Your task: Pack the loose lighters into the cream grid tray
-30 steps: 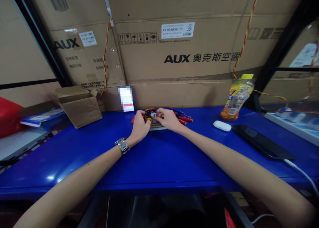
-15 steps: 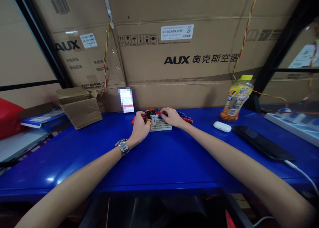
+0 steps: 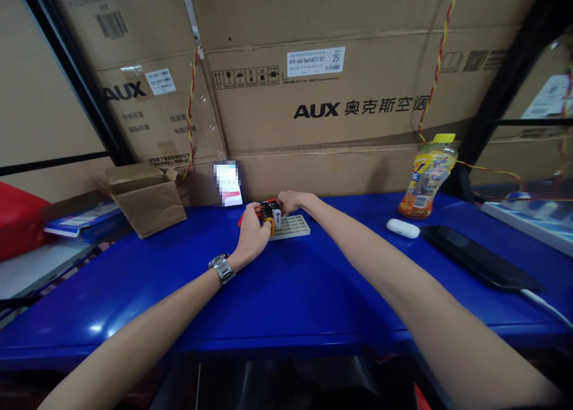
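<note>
A small grey gridded tray (image 3: 293,226) lies on the blue table (image 3: 286,284) near the back. Several small batteries (image 3: 270,210) stand in its left end. My left hand (image 3: 251,236), with a metal watch on the wrist, is curled against the tray's left side and touches the batteries. My right hand (image 3: 290,202) reaches over the tray's back edge with fingers pinched at the batteries; what it pinches is too small to make out. A bit of red shows behind the tray, mostly hidden by my hands.
A phone (image 3: 227,182) leans against the big cardboard boxes (image 3: 340,93) at the back. An open small carton (image 3: 147,198) stands left. A yellow drink bottle (image 3: 427,176), a white earbud case (image 3: 403,228) and a black tablet (image 3: 481,258) lie right.
My right hand has drawn back from the tray's front to its far left corner, uncovering the empty grid. The red and blue pens behind the tray are now mostly hidden. The left hand stayed.
</note>
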A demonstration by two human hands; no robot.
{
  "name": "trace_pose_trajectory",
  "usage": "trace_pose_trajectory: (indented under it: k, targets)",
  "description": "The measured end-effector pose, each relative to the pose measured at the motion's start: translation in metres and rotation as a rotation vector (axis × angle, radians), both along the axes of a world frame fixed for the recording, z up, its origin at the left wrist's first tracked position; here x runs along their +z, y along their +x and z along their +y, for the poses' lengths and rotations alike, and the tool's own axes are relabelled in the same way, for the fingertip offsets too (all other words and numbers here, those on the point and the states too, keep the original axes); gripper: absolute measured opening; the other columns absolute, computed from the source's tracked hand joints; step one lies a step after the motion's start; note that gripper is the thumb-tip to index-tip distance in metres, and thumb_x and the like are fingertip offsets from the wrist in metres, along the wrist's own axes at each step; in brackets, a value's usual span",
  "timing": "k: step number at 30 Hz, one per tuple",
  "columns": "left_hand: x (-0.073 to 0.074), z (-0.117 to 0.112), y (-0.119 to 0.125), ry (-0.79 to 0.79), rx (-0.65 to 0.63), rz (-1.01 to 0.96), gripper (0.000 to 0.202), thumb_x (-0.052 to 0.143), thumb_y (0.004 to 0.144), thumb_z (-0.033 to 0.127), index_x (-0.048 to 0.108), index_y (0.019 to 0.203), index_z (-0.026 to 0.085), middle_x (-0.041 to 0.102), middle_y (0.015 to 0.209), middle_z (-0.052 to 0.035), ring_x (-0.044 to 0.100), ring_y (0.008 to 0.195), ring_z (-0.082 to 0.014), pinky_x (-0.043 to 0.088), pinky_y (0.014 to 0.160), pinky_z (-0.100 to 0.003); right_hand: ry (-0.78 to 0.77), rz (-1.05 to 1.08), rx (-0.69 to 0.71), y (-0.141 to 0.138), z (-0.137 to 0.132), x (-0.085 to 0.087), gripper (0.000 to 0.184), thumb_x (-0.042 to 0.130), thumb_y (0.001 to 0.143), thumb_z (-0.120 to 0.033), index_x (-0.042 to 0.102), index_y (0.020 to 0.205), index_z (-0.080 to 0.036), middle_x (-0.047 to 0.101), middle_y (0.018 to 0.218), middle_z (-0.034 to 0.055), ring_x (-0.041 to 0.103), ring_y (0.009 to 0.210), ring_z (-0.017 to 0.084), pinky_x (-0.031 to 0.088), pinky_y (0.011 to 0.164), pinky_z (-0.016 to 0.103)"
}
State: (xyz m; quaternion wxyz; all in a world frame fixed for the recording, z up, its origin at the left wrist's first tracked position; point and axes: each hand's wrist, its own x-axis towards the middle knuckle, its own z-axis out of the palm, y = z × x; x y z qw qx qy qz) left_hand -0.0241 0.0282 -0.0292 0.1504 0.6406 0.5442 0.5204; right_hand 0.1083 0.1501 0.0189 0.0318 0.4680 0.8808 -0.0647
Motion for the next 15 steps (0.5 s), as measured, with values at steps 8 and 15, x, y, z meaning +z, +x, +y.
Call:
trace_pose_trajectory:
  k: [8,15]
  targets:
    - [-0.003,-0.001,-0.001,0.041,-0.031,0.05,0.04,0.051,0.07,0.006,0.044,0.108,0.015,0.055,0.107,-0.0113,0.054,0.101,-0.0228,0.042,0.093,-0.043,0.068,0.107,0.063,0.017,-0.002,-0.004,0.017,0.074,0.061,-0.033,0.066,0.064,-0.018,0.064,0.058,0.004,0.059,0.055,0.016,0.039,0.049,0.027]
    - [0.002,-0.008,0.001,-0.01,-0.007,0.112,0.05,0.06,0.069,0.017,0.041,0.115,0.014,0.051,0.112,-0.0144,0.05,0.108,-0.0272,0.041,0.094,-0.045,0.11,0.192,0.111,0.032,-0.001,-0.007,0.018,0.07,0.065,-0.026,0.059,0.052,-0.02,0.053,0.046,-0.001,0.047,0.043,0.011,0.033,0.045,0.026]
